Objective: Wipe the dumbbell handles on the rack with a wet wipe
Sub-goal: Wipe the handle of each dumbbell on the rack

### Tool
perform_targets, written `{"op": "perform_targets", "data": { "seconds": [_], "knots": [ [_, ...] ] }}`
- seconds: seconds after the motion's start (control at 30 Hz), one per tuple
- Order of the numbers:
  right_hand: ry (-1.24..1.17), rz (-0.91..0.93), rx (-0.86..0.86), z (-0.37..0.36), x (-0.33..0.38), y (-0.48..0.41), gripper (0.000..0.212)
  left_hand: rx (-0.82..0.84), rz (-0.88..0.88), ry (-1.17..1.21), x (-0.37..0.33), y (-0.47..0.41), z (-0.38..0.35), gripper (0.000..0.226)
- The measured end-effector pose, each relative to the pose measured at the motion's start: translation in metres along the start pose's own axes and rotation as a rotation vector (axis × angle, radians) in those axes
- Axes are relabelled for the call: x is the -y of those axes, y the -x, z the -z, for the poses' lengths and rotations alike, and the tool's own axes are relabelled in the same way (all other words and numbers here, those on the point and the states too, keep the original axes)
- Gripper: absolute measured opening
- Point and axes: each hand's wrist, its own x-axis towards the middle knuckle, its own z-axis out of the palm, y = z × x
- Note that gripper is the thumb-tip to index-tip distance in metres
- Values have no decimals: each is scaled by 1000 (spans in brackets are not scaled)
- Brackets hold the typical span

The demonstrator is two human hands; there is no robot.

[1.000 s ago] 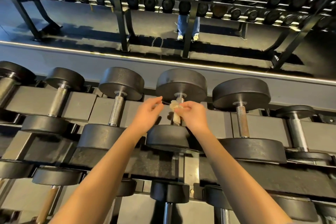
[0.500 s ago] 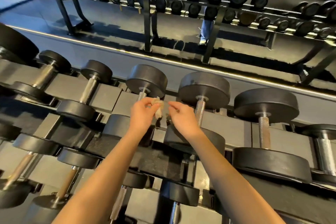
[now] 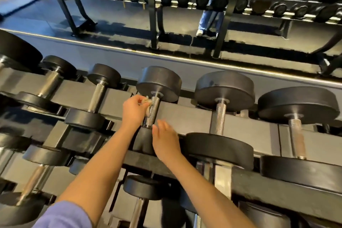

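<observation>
A left hand point(image 3: 133, 110) pinches a crumpled wet wipe point(image 3: 145, 102) against the far end of a dumbbell handle point(image 3: 155, 111) on the rack point(image 3: 185, 116); the right hand point(image 3: 166, 141) hovers open, empty. Wrapping the wipe round and stroking the knurled length should clean best.

Dumbbell heads point(image 3: 159, 82): matte black. Handles point(image 3: 154, 111): silver, fine cross-hatched knurling. Wet wipe point(image 3: 146, 102): off-white to beige. Rack point(image 3: 185, 116): dark grey. Sleeve point(image 3: 64, 216), lower left of frame: lavender. Jeans point(image 3: 209, 20), upper centre: faded blue. Floor point(image 3: 120, 18): blue-grey.
</observation>
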Motion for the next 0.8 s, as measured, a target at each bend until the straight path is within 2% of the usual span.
{"op": "perform_targets", "data": {
  "seconds": [0.17, 0.3, 0.47, 0.6, 0.73, 0.8],
  "knots": [
    [-200, -164, -229, -13, 18, -20, 45, 152, -21, -15, 5, -35, -9, 11],
    [-322, -197, -317, -11, 22, -35, 45, 245, -75, -80, 14, -45, -13, 29],
    [-398, -200, -379, -16, 22, -30, 41, 435, -120, -114, 31, -34, -1, 30],
    [-444, -189, -401, -14, 24, -29, 38, 342, -205, -58, 33, -42, -5, 20],
    [-445, -191, -400, -13, 25, -28, 37, 251, -82, 60, 12, -56, -13, 26],
    [-454, -193, -395, -13, 24, -28, 37, 272, -46, 63, 12, -55, -14, 30]
  ]
}}
